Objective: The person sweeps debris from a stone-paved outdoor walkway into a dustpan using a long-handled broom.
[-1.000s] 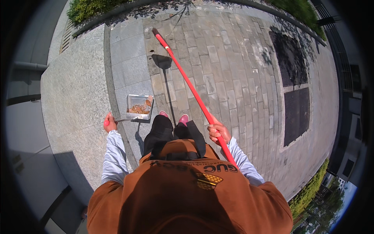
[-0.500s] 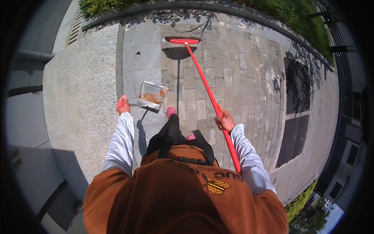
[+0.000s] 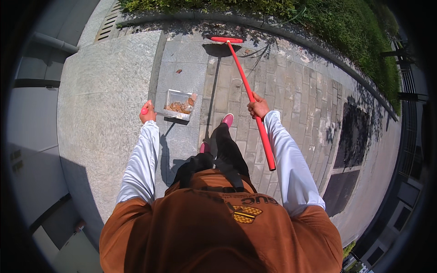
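My left hand is closed round the red-tipped handle of a metal dustpan. Brown dry leaves and a pale crumpled scrap lie inside the pan, which hangs above the paving with its shadow below. In my right hand, fingers wrapped round the shaft, is a long red broom. Its red head is stretched out ahead, just over its shadow near the planting bed; the bristles are dark and partly hidden. A single brown leaf lies on the grey slabs beyond the dustpan.
A stone kerb borders the green hedge ahead. On the left rises a pale stone ledge, with a slotted drain grate beyond it. Dark ground panels are set into the paving at right. My pink shoes stand on the bricks.
I have stepped forward, my other foot now leading. The hedge and the loose leaf are nearer. The broom's lower end has come away from my side, and the dustpan has swung slightly.
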A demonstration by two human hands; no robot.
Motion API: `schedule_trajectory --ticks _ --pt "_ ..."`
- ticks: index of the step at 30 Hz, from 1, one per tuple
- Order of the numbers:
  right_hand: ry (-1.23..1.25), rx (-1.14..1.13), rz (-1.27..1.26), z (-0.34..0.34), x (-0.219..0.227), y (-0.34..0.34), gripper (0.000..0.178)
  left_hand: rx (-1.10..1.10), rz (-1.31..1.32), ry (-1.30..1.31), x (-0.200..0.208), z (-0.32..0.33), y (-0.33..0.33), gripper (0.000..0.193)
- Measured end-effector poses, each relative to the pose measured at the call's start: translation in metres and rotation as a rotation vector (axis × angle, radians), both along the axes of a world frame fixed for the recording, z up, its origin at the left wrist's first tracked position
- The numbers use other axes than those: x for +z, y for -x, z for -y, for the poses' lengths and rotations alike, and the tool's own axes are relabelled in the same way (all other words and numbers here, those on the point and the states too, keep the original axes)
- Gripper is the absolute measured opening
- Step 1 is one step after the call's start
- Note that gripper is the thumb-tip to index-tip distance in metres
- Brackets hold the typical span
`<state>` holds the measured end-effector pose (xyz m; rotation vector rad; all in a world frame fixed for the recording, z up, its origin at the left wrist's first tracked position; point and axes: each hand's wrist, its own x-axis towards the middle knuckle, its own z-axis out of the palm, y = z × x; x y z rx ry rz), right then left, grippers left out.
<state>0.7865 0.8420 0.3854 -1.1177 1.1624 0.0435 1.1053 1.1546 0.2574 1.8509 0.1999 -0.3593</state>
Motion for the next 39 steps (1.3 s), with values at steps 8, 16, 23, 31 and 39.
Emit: schedule_trajectory --ticks 8,16,23,31,39 --pt "0.208 0.383 -0.225 0.048 -0.041 -0.001 0.072 0.089 0.165 -0.020 -0.032 0.062 -0.045 0.024" --pt "-0.192 0.489 -0.071 0.042 0.059 0.046 0.067 0.171 0.142 0.011 -0.051 0.105 -0.090 0.024" --pt "-0.052 0.471 -0.045 0.114 0.013 -0.113 0.071 0.250 0.010 -0.034 -0.028 0.093 -0.118 0.023" --pt "0.374 0.813 -0.052 0.099 -0.047 -0.108 0.071 0.261 0.025 -0.039 -0.028 0.104 -0.166 0.026" --pt "-0.445 0.080 0.141 0.068 0.079 -0.060 0.063 0.082 -0.078 -0.022 -0.004 0.130 -0.182 0.019"
